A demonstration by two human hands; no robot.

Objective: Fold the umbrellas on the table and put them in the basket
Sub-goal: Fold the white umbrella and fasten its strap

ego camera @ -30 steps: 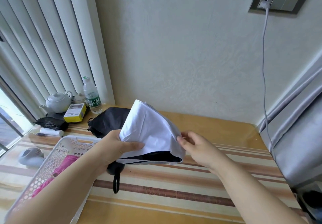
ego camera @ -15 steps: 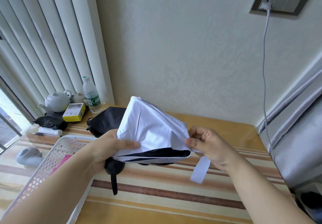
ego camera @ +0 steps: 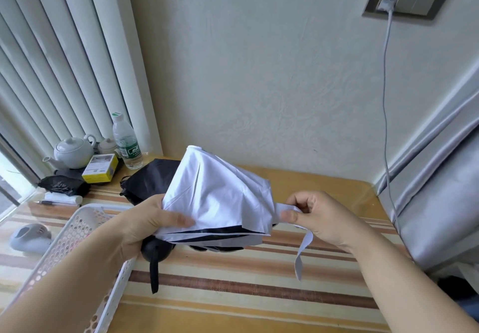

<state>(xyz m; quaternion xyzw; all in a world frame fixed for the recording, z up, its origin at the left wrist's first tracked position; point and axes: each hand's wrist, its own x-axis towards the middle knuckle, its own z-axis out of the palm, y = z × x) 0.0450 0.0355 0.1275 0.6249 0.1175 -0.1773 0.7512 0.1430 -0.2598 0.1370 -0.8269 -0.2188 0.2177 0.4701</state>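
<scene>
Striped table [ego camera: 259, 288], mid-frame: left hand [ego camera: 145, 226] grips white umbrella [ego camera: 217, 198], tip upward; right hand [ego camera: 318, 218] pinches its strap [ego camera: 302, 252] rightward.

left hand [ego camera: 145, 225] gripping white umbrella [ego camera: 217, 198], right hand [ego camera: 316, 218] pinching its strap [ego camera: 302, 249]

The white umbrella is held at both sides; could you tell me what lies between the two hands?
In the head view, only the white umbrella's bunched canopy spans between left hand and right hand.
</scene>
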